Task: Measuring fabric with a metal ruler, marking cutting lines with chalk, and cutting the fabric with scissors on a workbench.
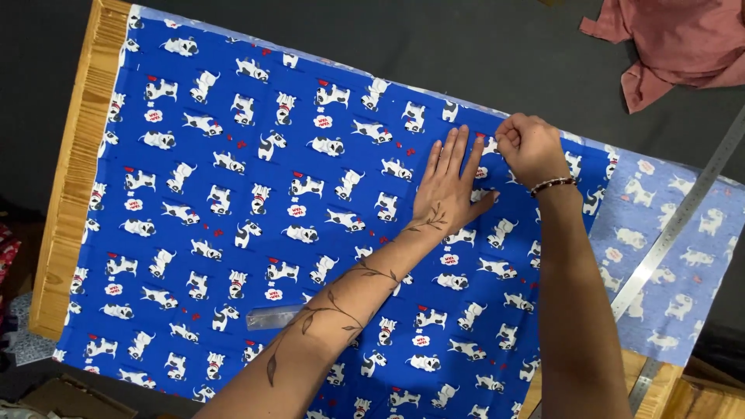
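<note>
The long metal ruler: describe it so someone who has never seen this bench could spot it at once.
Start from the blue dog-print fabric spread across the wooden table. At its right end the cloth is turned pale side up, right of the right hand. The long metal ruler lies slanted across that pale patch: the only thin, straight, silvery strip, unlike the small clear plastic piece under the left forearm.

Both hands on blue fabric

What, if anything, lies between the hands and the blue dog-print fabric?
Nothing visible. The left hand lies flat on the blue dog-print fabric, and the right hand is closed at its far edge. The metal ruler lies apart, to the right.
</note>
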